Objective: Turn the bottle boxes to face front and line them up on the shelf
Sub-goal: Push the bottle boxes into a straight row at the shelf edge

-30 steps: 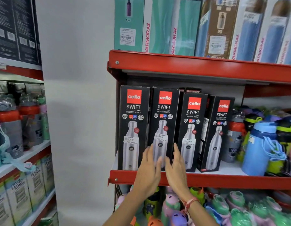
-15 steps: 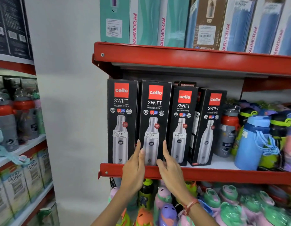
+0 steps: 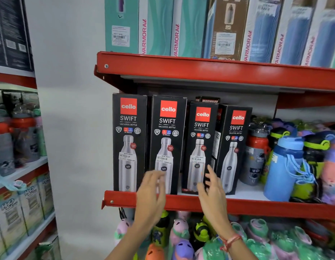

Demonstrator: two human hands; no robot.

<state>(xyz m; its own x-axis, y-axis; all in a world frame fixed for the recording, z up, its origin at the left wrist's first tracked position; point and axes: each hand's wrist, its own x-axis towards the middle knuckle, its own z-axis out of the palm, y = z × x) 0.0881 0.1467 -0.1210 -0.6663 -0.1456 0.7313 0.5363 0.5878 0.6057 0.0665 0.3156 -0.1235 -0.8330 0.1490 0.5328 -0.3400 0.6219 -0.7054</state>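
Observation:
Several black Cello Swift bottle boxes stand on the red shelf (image 3: 256,206). The leftmost box (image 3: 128,128) and the second box (image 3: 167,132) face front, close together. The third box (image 3: 200,139) stands a little further back, and the fourth box (image 3: 235,143) is turned slightly, showing its left side. My left hand (image 3: 152,192) hovers open in front of the second box's lower part. My right hand (image 3: 212,188) is open before the third box's lower right edge, fingers spread; contact is unclear.
Coloured water bottles (image 3: 283,166) crowd the shelf right of the boxes. Tall teal and blue boxes (image 3: 157,25) fill the shelf above. Small character bottles (image 3: 181,241) sit below. A second rack (image 3: 18,175) with bottles stands left, past a white wall.
Both hands left the second box and spread apart; the right hand moved right to the third box. The view shifted, so the shelf appears lower right.

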